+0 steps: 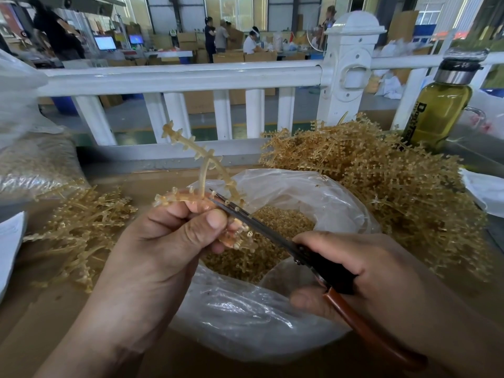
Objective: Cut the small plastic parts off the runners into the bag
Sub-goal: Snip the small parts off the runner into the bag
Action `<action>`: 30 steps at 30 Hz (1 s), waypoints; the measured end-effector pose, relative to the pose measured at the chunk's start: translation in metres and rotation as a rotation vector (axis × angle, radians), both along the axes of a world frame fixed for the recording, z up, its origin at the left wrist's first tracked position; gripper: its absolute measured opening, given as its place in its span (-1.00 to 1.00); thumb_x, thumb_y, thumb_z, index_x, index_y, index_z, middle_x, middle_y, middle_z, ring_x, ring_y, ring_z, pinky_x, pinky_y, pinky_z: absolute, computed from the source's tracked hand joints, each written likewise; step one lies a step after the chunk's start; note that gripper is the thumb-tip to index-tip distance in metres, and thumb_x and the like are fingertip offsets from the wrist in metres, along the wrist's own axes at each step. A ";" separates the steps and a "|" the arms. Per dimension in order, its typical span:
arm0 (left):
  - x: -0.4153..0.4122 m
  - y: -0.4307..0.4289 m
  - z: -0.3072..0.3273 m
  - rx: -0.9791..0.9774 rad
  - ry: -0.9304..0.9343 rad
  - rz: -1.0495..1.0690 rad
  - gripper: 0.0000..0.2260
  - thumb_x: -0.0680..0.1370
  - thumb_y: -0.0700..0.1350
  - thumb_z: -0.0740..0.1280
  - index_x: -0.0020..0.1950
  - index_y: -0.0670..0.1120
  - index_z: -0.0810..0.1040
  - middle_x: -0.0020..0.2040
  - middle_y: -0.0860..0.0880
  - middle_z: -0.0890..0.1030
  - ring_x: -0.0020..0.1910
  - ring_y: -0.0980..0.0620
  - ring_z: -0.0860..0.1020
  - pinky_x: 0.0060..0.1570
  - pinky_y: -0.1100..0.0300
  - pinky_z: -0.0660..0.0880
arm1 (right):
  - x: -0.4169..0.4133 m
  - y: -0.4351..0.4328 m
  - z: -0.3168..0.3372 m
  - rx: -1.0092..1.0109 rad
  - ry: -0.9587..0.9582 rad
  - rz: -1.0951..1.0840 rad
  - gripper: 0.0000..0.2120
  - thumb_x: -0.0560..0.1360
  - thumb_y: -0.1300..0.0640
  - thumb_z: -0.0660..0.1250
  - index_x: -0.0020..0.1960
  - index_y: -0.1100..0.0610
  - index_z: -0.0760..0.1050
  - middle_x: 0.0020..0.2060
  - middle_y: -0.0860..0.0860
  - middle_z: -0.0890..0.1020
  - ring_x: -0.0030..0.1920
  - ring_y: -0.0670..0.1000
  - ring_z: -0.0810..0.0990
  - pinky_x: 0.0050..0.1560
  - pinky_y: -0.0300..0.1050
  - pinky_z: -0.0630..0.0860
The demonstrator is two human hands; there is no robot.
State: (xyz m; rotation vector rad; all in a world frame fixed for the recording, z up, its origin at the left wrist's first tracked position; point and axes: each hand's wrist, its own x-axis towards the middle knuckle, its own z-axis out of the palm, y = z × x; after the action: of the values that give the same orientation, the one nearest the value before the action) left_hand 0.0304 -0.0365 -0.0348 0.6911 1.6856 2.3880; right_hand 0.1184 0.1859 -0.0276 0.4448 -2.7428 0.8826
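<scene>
The left hand (169, 246) holds a branched amber runner (203, 170) above the open mouth of the clear plastic bag (245, 317), with its fingers (174, 211) and thumb curled round the runner's lower arm. The right hand (376, 271) grips the scissors (261, 227) by the handles, fingers closed round them. The blades lie against the runner just beside the left thumb. Cut parts (294, 219) (small, amber) lie inside the bag. On the surface (35, 331), a large heap of runners (387, 186) lies right of the bag and a smaller heap (81, 225) lies left.
</scene>
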 end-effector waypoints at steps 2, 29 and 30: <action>0.000 0.000 -0.001 0.004 0.000 0.007 -0.62 0.19 0.16 0.66 -0.19 -0.08 0.74 -0.24 -0.06 0.69 -0.25 0.06 0.64 -0.24 0.27 0.57 | 0.000 0.000 -0.001 0.013 0.017 -0.008 -0.53 0.43 -0.44 0.28 0.09 -0.08 0.52 -0.27 -0.16 0.53 -0.29 -0.15 0.56 -0.36 -0.19 0.47; -0.005 0.000 -0.007 0.006 0.012 0.015 -0.67 0.26 0.18 0.63 -0.17 -0.03 0.73 -0.21 -0.03 0.70 -0.20 0.07 0.66 -0.22 0.26 0.58 | -0.004 -0.002 -0.005 0.052 0.078 -0.021 -0.64 0.51 -0.32 0.29 -0.06 -0.03 0.50 -0.35 -0.15 0.46 -0.36 -0.17 0.50 -0.42 -0.34 0.31; -0.005 0.000 -0.007 0.007 0.012 0.013 -0.68 0.27 0.17 0.63 -0.17 -0.03 0.73 -0.22 -0.03 0.70 -0.20 0.08 0.65 -0.22 0.26 0.58 | -0.005 -0.002 -0.005 0.053 0.079 -0.018 -0.65 0.51 -0.31 0.30 -0.06 -0.02 0.51 -0.35 -0.14 0.46 -0.37 -0.16 0.50 -0.42 -0.35 0.30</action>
State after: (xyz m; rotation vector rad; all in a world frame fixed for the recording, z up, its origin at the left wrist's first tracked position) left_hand 0.0256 -0.0364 -0.0422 0.6997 1.6924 2.4043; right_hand 0.1138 0.1839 -0.0328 0.4542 -2.6992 0.7736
